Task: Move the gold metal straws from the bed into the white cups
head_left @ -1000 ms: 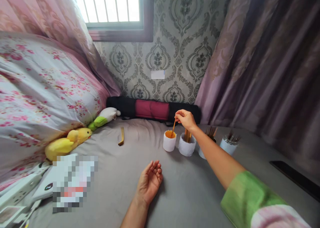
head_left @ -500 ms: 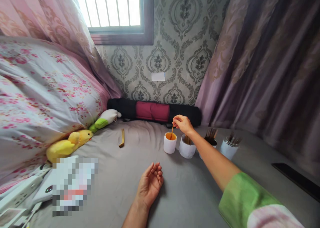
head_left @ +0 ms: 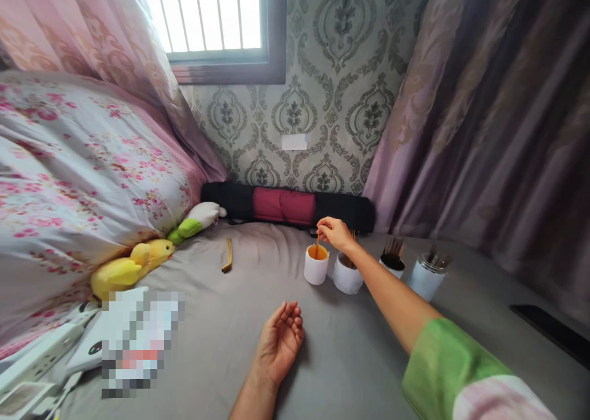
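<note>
My right hand [head_left: 335, 232] pinches the top of a thin brown stick [head_left: 317, 245], whose lower end is inside a white cup [head_left: 316, 273] with an orange inside. Right beside this cup stands a second white cup [head_left: 348, 281] holding several thin sticks, partly hidden by my right forearm. Beyond the forearm are a third cup [head_left: 391, 272] with a dark inside and a taller light jar [head_left: 424, 280], both with sticks in them. Palm up on the grey sheet, my left hand [head_left: 281, 340] rests with loosely curled fingers and holds nothing.
On the grey sheet [head_left: 198, 321] lies a bundle of golden sticks [head_left: 228, 255]. Plush toys [head_left: 133, 267], a power strip [head_left: 41, 355] and a blurred packet [head_left: 142, 340] are left. A black and red roll [head_left: 283, 206] lies along the wall; a dark flat object [head_left: 553, 334] lies right.
My right hand has come slightly down and left, and the stick sits a little lower in the orange-lined cup. The view has shifted slightly. My left hand stays in place.
</note>
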A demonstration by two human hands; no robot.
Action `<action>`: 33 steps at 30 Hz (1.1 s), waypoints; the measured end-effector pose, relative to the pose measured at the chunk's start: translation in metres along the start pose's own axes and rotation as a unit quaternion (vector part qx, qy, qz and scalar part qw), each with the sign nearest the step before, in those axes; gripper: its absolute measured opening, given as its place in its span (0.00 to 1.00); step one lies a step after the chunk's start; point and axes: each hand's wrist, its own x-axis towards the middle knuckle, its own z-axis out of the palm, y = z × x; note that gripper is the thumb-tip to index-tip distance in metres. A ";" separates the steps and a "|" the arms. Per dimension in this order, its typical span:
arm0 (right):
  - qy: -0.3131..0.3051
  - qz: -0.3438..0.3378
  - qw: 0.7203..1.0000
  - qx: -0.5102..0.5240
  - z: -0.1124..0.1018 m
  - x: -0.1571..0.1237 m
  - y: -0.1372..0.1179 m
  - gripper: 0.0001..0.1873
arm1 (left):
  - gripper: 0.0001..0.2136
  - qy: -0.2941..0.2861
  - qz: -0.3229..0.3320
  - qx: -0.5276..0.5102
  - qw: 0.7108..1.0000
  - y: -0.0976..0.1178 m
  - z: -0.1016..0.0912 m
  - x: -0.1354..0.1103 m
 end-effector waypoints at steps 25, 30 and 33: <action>-0.005 0.002 0.999 -0.053 0.001 0.008 0.017 0.18 | 0.05 -0.003 0.004 0.001 1.000 0.000 0.000 0.000; -0.003 0.002 0.998 -0.062 0.000 0.007 0.018 0.19 | 0.05 -0.004 0.002 -0.001 1.000 0.000 0.000 0.000; 0.006 0.002 0.998 -0.067 -0.001 0.007 0.018 0.18 | 0.05 -0.005 0.002 -0.002 1.000 0.000 0.000 -0.001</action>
